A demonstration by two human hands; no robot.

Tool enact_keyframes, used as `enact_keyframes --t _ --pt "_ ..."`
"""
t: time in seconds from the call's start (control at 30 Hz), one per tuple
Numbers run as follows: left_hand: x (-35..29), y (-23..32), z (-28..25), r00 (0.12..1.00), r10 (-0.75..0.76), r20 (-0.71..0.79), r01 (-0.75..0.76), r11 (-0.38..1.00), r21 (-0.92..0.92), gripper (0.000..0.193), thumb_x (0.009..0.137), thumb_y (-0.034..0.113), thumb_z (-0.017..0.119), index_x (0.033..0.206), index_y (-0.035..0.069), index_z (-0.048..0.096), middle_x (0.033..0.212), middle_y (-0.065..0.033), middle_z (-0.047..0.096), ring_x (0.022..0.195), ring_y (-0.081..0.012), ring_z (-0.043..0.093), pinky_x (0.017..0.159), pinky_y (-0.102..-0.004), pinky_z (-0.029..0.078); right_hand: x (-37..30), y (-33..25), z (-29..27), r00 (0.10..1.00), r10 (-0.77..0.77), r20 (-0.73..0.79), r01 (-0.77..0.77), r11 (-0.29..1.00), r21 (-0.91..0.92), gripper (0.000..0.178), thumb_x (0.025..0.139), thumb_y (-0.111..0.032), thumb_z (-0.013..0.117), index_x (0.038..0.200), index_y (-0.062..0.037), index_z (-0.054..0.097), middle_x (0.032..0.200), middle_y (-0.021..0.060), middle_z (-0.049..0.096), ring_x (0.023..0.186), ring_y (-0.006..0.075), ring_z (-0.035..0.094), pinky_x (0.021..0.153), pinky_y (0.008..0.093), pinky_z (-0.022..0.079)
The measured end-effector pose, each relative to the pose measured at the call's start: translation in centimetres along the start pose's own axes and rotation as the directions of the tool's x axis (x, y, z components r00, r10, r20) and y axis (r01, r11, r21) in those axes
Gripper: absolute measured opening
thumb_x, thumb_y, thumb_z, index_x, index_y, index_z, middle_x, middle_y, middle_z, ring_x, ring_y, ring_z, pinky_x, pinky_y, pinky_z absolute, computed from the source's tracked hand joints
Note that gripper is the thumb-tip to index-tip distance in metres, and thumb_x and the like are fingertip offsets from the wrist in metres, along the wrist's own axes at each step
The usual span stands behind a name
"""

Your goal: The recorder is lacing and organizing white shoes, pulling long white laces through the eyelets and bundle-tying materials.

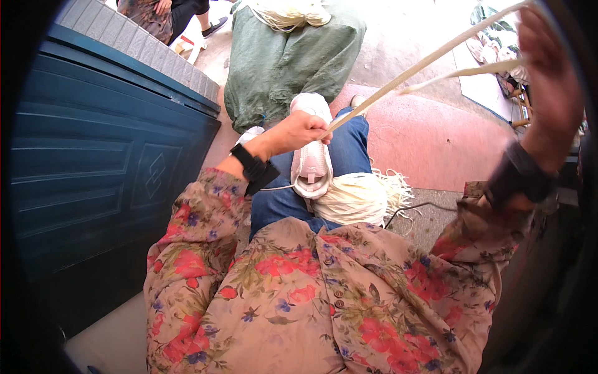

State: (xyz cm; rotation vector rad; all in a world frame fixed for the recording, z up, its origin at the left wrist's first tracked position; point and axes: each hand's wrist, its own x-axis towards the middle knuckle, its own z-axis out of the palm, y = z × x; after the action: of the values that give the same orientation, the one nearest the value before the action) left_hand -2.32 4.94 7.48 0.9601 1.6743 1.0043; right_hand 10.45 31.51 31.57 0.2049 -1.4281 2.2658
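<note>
A pale pink-and-white sneaker (pixel 313 163) rests on my lap between my thighs, its heel opening toward me. My left hand (pixel 302 129) is closed over its upper part, pinching a cream shoelace (pixel 430 59). That lace runs taut up and right to my right hand (pixel 548 71), raised high at the right edge. Though motion blurs the right fingers, the lace meets them at the top, and a loose end trails back left beside the palm. A bundle of cream laces (pixel 355 198) lies over my right thigh beside the shoe.
A large green sack (pixel 293 62) stands ahead, with another lace bundle (pixel 289 14) on top. Part of a white shoe (pixel 251 134) shows left of my wrist. A blue panelled door (pixel 93 162) is close at left. Another person (pixel 177 19) sits at the far left.
</note>
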Motion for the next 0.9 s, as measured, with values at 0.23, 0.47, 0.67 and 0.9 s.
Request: enact_keyframes --t 0.23,0.47,0.67,0.9 --pt "-1.9 0.1 -3.3 0.941 -0.032 -0.336 -0.185 0.783 -0.593 0.017 0.086 0.014 0.050 0.082 0.000 0.059 0.083 -0.0102 0.061 0.078 -0.0157 0.058 0.076 -0.0287 0.047 -3.0 3.6 -14.8 0.998 0.065 0.005 -0.062 0.918 0.391 0.010 0.082 -0.007 0.044 0.073 -0.0077 0.046 0.067 0.0041 0.044 0.065 0.0144 0.043 0.063 0.0261 0.038" --pt "-16.3 -4.2 -22.1 0.561 -0.077 -0.824 -0.764 0.334 -0.551 0.009 0.087 0.011 0.047 0.088 0.002 0.048 0.058 0.0012 0.033 0.053 -0.0093 0.033 0.054 -0.0234 0.031 -10.9 19.5 -7.4 0.723 0.461 -0.514 -0.665 0.666 -0.338 0.027 0.085 -0.019 0.051 0.109 -0.0087 0.055 0.068 -0.0027 0.054 0.054 0.0049 0.043 0.049 0.0180 0.036" --pt "-10.2 -3.7 -13.4 0.624 -0.366 -0.690 -0.184 0.790 -0.585 0.018 0.088 0.023 0.049 0.088 0.005 0.054 0.055 0.0073 0.035 0.047 -0.0030 0.034 0.042 -0.0182 0.028 -16.2 30.8 -3.6 0.816 0.534 -0.222 -0.493 0.442 -0.750 0.017 0.079 -0.012 0.053 0.084 0.0032 0.061 0.072 0.0123 0.061 0.065 0.0224 0.058 0.061 0.0323 0.045" --pt "-5.0 -6.9 -0.2 0.854 -0.437 -0.281 0.282 0.844 -0.457 0.019 0.083 0.017 0.052 0.090 0.002 0.060 0.077 -0.0030 0.060 0.063 -0.0062 0.053 0.057 -0.0174 0.041 -16.2 32.3 -2.6 0.991 0.130 -0.025 -0.045 0.157 -0.987 0.006 0.071 -0.005 0.050 0.070 -0.0029 0.055 0.074 0.0131 0.052 0.074 0.0302 0.050 0.065 0.0398 0.042"
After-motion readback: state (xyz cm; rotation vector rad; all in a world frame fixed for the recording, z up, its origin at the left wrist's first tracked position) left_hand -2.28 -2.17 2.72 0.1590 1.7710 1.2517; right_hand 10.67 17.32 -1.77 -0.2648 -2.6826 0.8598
